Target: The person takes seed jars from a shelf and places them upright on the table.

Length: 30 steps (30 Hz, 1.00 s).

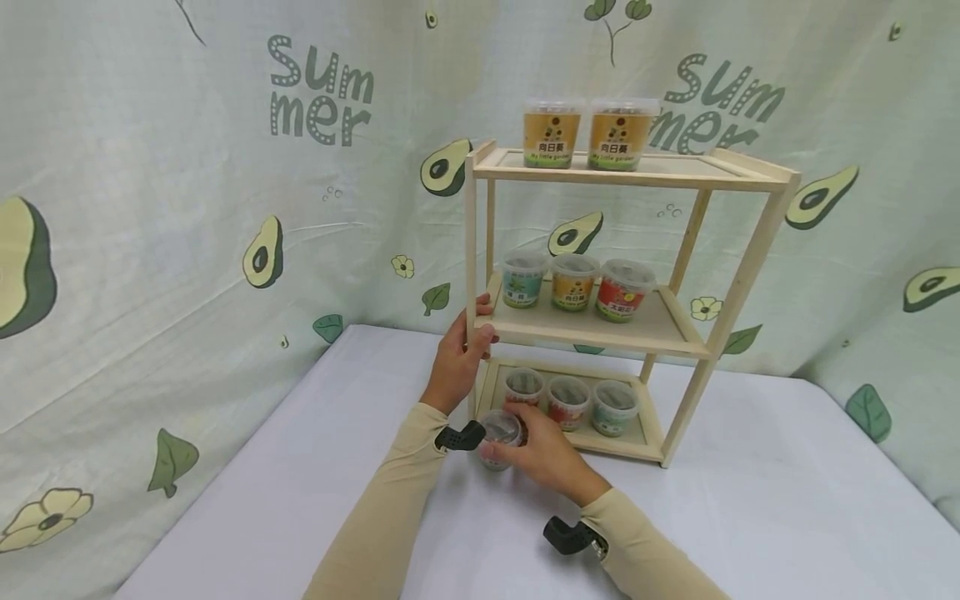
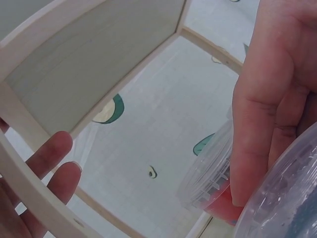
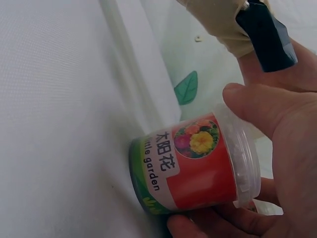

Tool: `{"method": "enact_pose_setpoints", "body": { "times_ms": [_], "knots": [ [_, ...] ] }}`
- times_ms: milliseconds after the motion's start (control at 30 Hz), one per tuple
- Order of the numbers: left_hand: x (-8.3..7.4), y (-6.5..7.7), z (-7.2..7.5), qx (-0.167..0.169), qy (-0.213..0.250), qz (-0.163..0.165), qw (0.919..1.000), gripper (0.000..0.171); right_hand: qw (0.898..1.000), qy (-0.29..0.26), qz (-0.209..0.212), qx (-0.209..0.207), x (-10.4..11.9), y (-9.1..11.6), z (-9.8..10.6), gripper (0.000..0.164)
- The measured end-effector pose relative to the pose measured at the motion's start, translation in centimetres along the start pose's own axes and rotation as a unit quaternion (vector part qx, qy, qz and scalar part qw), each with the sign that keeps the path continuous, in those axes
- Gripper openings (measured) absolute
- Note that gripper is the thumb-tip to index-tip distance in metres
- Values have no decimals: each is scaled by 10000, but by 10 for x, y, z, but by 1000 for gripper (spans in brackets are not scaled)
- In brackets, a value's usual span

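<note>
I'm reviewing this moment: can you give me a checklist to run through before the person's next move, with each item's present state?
1. Right hand has hold of the red-labelled cup: ok, thumb and fingers are around it.
2. Lid in place on that cup: ok, though how tightly it fits does not show.
3. Cup's base lifted off the table: cannot tell; it is close to the surface.
4. Left hand holding the rack's front-left post: ok.
5. Middle-tier teal cup, orange cup and red cup upright: ok.
</note>
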<state>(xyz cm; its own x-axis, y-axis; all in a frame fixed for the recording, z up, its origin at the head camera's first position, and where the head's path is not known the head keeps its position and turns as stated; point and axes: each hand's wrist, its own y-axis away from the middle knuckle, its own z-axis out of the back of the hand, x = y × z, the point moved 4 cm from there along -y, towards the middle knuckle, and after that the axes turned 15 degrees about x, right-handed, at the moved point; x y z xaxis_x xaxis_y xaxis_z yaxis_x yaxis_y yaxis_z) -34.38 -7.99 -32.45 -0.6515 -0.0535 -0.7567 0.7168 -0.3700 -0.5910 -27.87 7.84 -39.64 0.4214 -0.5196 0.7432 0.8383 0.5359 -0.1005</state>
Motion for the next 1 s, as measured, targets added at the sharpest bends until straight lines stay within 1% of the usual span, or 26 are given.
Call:
{"method": "enact_pose_setpoints", "body": {
  "times_ms": [100, 167, 233, 333, 467, 533, 633, 733, 767, 900, 1000],
  "knots": [
    [0, 0, 0, 13, 18, -24, 10000, 36, 10000, -5, -45, 85, -1, 0, 1, 79],
    [0, 0, 0, 10, 9, 34, 10000, 35, 9999, 30, -51, 146, -1, 1, 3, 79],
    [0, 0, 0, 10, 38, 52, 10000, 34, 9998, 58, -36, 160, 0, 2, 6, 77],
    [-1, 0, -1, 17, 127, 12, 9999, 32, 9998, -47, 149, 105, 5, 5, 13, 67],
    [-1, -1, -1, 22, 198, -90, 9998, 33, 9991, -211, 362, 66, 11, 7, 21, 49],
    [0, -1, -1, 13, 181, -86, 9998, 34, 9993, -180, 311, 95, 12, 8, 24, 42],
    [0, 0, -1, -7, 112, -19, 9999, 34, 9998, -98, 71, 133, 14, 9, 28, 34],
    [1, 0, 0, -14, 45, 59, 10000, 33, 9998, -36, -143, 156, 16, 10, 32, 31],
    [2, 0, 0, -15, 33, 89, 10000, 32, 9997, -38, -158, 176, 17, 11, 34, 31],
    [1, 0, -1, -37, 40, 121, 9999, 32, 9996, -39, -29, 274, 23, 14, 42, 32],
    [0, 0, -1, -50, 54, 71, 9999, 34, 9996, 6, 102, 276, 29, 16, 49, 33]
  ]
}}
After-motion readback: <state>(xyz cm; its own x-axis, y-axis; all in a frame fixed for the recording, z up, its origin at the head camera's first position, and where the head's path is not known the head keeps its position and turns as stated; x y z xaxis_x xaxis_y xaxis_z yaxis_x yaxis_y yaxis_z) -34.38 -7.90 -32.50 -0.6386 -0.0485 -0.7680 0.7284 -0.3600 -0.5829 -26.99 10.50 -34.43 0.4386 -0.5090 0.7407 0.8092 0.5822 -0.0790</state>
